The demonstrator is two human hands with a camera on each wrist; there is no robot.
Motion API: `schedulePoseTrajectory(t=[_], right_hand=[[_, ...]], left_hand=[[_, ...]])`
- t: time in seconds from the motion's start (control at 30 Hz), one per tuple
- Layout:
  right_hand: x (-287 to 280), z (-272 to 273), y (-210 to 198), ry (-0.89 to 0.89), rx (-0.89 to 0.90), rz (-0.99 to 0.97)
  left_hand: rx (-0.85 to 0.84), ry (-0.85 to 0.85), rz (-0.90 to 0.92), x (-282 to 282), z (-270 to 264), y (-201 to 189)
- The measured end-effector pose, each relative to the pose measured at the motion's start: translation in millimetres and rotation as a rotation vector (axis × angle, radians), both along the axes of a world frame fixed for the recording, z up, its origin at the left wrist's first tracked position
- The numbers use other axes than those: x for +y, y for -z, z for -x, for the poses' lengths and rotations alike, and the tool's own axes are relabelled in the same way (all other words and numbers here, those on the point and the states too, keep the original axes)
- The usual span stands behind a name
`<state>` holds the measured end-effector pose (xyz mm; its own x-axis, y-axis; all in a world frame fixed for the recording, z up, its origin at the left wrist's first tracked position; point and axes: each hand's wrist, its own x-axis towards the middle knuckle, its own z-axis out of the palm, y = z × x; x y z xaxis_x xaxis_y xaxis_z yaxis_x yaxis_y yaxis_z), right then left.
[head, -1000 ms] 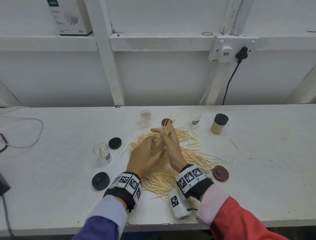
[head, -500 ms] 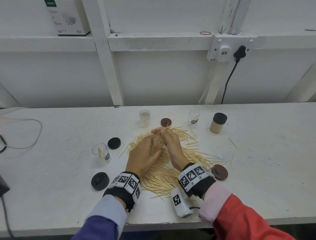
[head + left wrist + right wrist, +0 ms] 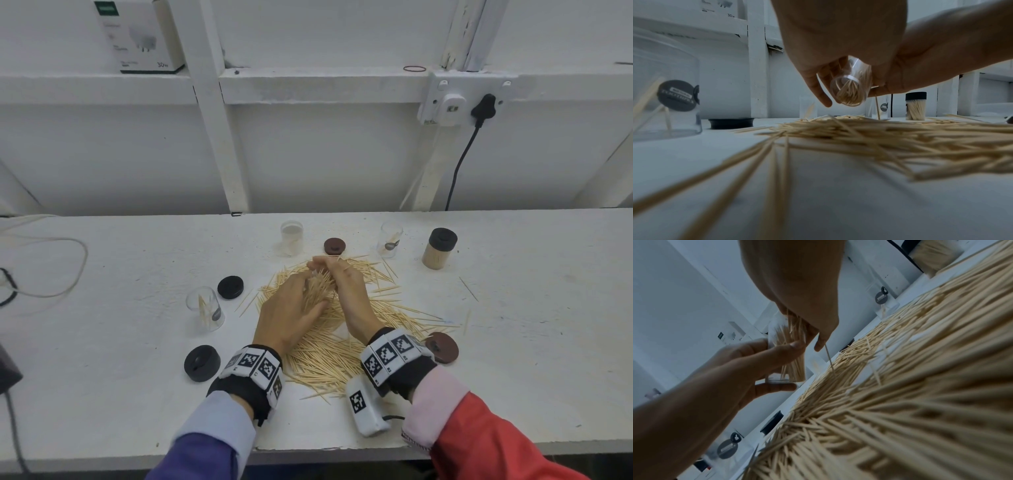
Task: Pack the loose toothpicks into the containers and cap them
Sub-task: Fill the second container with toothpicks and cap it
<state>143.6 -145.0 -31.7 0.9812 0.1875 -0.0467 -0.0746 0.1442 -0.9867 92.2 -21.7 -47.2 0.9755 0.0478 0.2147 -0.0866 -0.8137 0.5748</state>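
Both hands have sunk lower since a second ago, taking their upright bundle down toward the toothpick pile at frame centre. Left hand curls its fingers round a clear container partly filled with picks; right hand pinches a bunch at its mouth. One pick dangles loose from the right hand, and I judge more may slip out if the tilted container tips further. Counted: five caps off, three open containers standing, one capped container upper right.
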Motion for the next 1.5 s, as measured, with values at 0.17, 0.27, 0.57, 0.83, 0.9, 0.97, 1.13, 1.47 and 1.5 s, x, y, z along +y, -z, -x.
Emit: schedulePoseTrajectory(t=[0.17, 0.27, 0.57, 0.83, 0.9, 0.97, 1.13, 1.47, 1.5], right_hand=[[-1.9, -2.4, -4.6, -0.004, -0.028, 0.009], [-5.7, -2.7, -10.2, -0.007, -0.015, -0.015], [-5.0, -2.7, -5.2, -0.172, -0.106, 0.223], [-12.2, -13.5, -20.7, -0.157, -0.067, 0.241], [-11.5, -11.4, -19.5, -0.219, -0.072, 0.289], [-11.2, -10.1, -17.2, -0.254, -0.078, 0.293], [-18.8, -16.6, -21.4, -0.229, -0.081, 0.260], [-57.5, -30.0, -28.2, -0.397, -0.120, 0.356], [-58.9, -30.9, -27.4, -0.373, -0.121, 0.371]], left_hand=[[-0.013, 0.009, 0.014, 0.1, 0.7, -0.9], [-0.018, 0.023, 0.008, -0.5, 1.3, -0.9], [-0.050, 0.046, 0.037, -0.9, 2.0, -1.6], [-0.130, 0.103, -0.031, 2.0, 0.1, 1.4], [-0.139, 0.143, -0.032, 0.5, 0.3, -0.1], [-0.142, 0.157, -0.042, -0.2, 0.1, -1.2], [-0.146, 0.090, -0.077, 2.7, -0.5, 1.3], [-0.148, 0.045, -0.058, 1.6, -0.9, 0.2], [-0.156, 0.045, -0.054, 2.4, -1.2, 0.4]])
